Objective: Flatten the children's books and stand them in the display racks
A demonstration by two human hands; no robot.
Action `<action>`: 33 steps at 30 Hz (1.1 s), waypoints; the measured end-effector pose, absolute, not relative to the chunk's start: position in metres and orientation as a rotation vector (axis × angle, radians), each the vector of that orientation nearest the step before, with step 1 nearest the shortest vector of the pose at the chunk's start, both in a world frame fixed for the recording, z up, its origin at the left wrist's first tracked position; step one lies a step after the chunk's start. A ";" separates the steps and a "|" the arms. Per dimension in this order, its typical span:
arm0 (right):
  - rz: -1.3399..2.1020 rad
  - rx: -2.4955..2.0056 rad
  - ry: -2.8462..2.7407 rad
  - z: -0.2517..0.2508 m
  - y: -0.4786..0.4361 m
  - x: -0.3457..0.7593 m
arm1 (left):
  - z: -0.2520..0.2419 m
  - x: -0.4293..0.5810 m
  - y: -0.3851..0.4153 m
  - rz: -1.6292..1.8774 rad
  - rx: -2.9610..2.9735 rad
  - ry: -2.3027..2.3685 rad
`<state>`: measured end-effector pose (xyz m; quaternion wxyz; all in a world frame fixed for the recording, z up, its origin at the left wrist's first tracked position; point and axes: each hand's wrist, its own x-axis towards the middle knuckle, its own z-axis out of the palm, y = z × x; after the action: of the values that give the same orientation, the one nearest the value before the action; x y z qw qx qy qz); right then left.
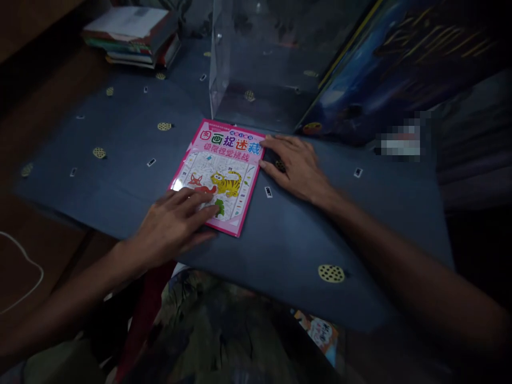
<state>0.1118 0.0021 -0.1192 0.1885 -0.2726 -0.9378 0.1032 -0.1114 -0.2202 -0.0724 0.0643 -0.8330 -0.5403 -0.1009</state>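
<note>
A pink picture book (pixel 229 146) with coloured Chinese lettering lies flat on the table, cover up. Its cover shows a yellow striped cat and a red fox over line drawings. My left hand (pixel 176 221) rests over the lower left of the cover, fingers stretched across it. On the other side, my right hand (pixel 294 165) touches the book's upper right edge with its fingertips and thumb, which are apart. Both palms face down, and neither hand is wrapped round anything.
The table (pixel 132 197) has a dark blue cloth with a pineapple-like print. At the back left stands a stack of books (pixel 132 40). A clear plastic box (pixel 256 69) and a large dark blue illustrated board (pixel 360 80) stand behind the book. A colourful packet or book (pixel 320 333) shows below the front edge.
</note>
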 end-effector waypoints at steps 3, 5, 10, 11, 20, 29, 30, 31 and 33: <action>0.288 -0.772 -2.635 -0.121 0.001 0.112 | -0.075 -0.101 -0.217 -0.307 -2.520 -1.490; 0.281 -0.770 -2.630 -0.121 0.000 0.113 | -0.075 -0.097 -0.215 -0.299 -2.518 -1.411; 0.324 -0.630 -2.593 -0.122 -0.015 0.115 | -0.072 -0.098 -0.216 -0.281 -2.538 -1.325; 0.340 -0.604 -2.576 -0.122 -0.021 0.116 | -0.071 -0.099 -0.216 -0.289 -2.548 -1.319; 0.588 -0.432 -2.476 -0.111 -0.074 0.129 | -0.065 -0.096 -0.212 -0.352 -2.563 -1.342; 0.757 -0.336 -2.494 -0.103 -0.118 0.141 | -0.071 -0.095 -0.217 -0.297 -2.528 -1.387; 0.732 -0.279 -2.500 -0.103 -0.121 0.142 | -0.073 -0.095 -0.217 -0.305 -2.524 -1.389; 0.699 -0.224 -2.505 -0.103 -0.124 0.142 | -0.073 -0.095 -0.218 -0.316 -2.524 -1.394; 0.626 -0.152 -2.511 -0.103 -0.129 0.142 | -0.073 -0.095 -0.219 -0.339 -2.538 -1.408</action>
<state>0.1419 -0.1287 -0.1025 0.2710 -0.0566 -0.9324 0.2324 -0.0951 -0.2186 -0.0732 0.1097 -0.8633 -0.4789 -0.1154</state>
